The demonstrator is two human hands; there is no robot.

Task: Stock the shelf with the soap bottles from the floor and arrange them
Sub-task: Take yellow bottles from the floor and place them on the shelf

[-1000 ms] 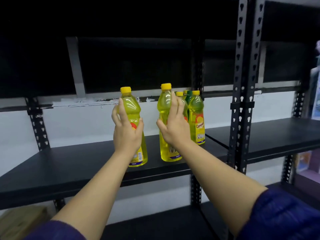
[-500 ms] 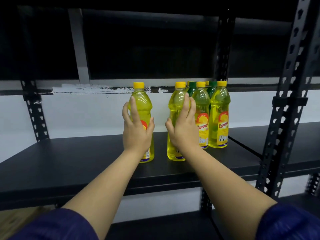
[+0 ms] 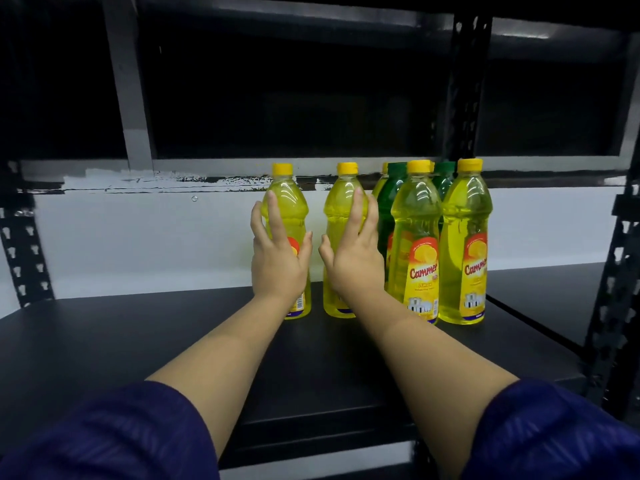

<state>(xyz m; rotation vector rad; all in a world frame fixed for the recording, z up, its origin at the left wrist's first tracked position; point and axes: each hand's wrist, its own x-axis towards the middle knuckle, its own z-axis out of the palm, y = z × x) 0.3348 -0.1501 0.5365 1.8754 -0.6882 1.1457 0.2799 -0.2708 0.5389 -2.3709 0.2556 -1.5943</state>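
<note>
Two soap bottles are standing upright side by side on the shelf board (image 3: 138, 341), near its middle. The left hand (image 3: 277, 268) is lying against the front of the left bottle (image 3: 287, 209), and the right hand (image 3: 353, 261) against the right bottle (image 3: 341, 209). Just right of these, two more bottles (image 3: 417, 244) (image 3: 465, 244) are standing in a front row, with further bottles (image 3: 393, 199) standing behind them. A steel upright (image 3: 464, 84) is rising behind the group.

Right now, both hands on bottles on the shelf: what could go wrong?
1. The left hand and right hand touch the two left bottles with nearly straight fingers, so a push could tip them.
2. Sliding right could knock the packed group.
</note>
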